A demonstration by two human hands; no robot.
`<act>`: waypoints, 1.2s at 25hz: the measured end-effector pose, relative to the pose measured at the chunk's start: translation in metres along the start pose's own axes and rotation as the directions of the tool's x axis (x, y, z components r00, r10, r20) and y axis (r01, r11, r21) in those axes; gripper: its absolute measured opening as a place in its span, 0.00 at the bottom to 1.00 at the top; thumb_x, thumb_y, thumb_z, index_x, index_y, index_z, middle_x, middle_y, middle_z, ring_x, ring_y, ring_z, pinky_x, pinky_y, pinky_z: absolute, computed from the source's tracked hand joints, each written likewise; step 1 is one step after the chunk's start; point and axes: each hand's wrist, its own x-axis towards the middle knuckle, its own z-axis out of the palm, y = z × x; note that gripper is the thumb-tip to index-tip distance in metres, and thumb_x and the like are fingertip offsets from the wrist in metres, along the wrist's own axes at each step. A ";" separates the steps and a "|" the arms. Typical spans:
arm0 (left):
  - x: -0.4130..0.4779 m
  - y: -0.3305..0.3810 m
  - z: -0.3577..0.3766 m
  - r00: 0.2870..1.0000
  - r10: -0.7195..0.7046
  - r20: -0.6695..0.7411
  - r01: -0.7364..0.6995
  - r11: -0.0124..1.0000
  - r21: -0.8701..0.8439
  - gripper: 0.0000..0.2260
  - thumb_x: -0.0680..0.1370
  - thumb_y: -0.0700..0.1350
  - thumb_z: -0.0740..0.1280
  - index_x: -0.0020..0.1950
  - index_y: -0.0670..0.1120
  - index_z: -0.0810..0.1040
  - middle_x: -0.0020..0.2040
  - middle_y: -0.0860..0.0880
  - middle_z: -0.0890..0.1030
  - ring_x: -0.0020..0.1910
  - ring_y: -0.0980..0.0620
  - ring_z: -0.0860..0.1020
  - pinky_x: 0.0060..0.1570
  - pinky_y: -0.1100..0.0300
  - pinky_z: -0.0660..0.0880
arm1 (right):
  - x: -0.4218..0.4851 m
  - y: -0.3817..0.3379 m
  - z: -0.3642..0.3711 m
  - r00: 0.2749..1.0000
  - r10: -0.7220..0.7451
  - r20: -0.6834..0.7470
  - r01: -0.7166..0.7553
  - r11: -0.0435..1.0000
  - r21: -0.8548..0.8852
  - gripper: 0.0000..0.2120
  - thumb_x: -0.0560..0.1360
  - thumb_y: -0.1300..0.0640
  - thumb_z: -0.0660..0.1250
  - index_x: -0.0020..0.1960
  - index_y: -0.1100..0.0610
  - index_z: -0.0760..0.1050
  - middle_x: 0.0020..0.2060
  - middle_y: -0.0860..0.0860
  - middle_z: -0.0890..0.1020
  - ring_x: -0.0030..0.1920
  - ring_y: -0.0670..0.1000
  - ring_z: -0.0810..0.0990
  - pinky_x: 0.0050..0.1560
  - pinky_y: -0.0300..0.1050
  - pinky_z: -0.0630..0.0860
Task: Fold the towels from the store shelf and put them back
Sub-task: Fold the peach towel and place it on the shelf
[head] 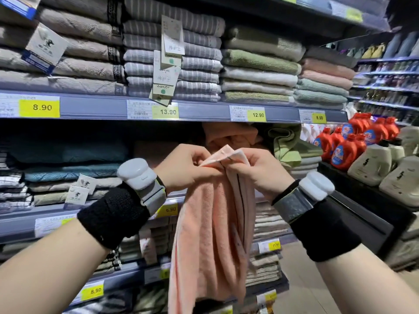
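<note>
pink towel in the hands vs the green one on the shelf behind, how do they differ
The pink towel hangs in the air, its top pinched by the left hand and right hand; the green towel lies rumpled on a stack, untouched. One is pink, the other green. Neither is neatly folded.

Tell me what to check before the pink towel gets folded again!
1. Left hand pinches the top edge of the pink towel: ok.
2. Right hand pinches the same top edge: ok.
3. Top corners are brought together between the two hands: ok.
4. Bottom edges hang level: cannot tell, as the lower end partly runs out of the picture.
5. The return spot on the shelf is tidy: not ok. A crumpled pink towel and a crumpled green towel lie bunched up there.
</note>
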 end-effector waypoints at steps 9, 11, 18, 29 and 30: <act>-0.034 -0.072 0.024 0.943 -0.103 0.316 0.081 0.993 0.081 0.12 0.74 0.55 0.68 0.41 0.46 0.78 0.36 0.52 0.78 0.36 0.59 0.74 0.38 0.58 0.72 | -0.007 0.011 -0.024 0.990 0.138 -0.031 -0.132 0.982 0.136 0.08 0.69 0.53 0.74 0.38 0.57 0.79 0.36 0.53 0.77 0.39 0.48 0.73 0.39 0.42 0.68; -0.040 -0.086 0.032 0.938 -0.135 0.318 0.083 0.982 0.170 0.13 0.71 0.55 0.67 0.43 0.45 0.79 0.38 0.49 0.80 0.37 0.57 0.74 0.42 0.53 0.75 | -0.009 0.015 -0.032 0.985 0.165 -0.040 -0.158 0.976 0.152 0.09 0.67 0.50 0.74 0.38 0.56 0.80 0.37 0.55 0.78 0.41 0.50 0.73 0.43 0.45 0.68; -0.040 -0.108 0.048 0.892 -0.208 0.402 -0.060 0.827 0.560 0.07 0.64 0.49 0.64 0.34 0.45 0.75 0.38 0.45 0.79 0.37 0.48 0.76 0.42 0.50 0.76 | -0.021 0.031 -0.067 0.970 0.217 0.114 -0.229 0.967 0.109 0.26 0.59 0.39 0.77 0.43 0.59 0.82 0.40 0.57 0.80 0.42 0.53 0.76 0.42 0.43 0.72; -0.021 -0.076 0.056 0.950 0.216 0.223 -0.307 0.766 0.564 0.13 0.69 0.41 0.55 0.49 0.45 0.77 0.49 0.47 0.78 0.51 0.43 0.77 0.49 0.50 0.74 | -0.062 0.054 -0.112 0.967 0.247 0.063 -0.254 0.918 0.304 0.30 0.59 0.46 0.80 0.52 0.65 0.78 0.44 0.57 0.82 0.44 0.51 0.81 0.44 0.40 0.79; -0.018 -0.067 0.055 0.918 0.317 0.239 -0.395 0.785 0.478 0.13 0.69 0.42 0.55 0.46 0.44 0.78 0.48 0.47 0.78 0.50 0.44 0.78 0.49 0.51 0.74 | -0.064 0.056 -0.115 0.967 0.251 0.038 -0.250 0.914 0.320 0.30 0.59 0.46 0.80 0.52 0.65 0.78 0.43 0.57 0.81 0.44 0.51 0.80 0.44 0.39 0.78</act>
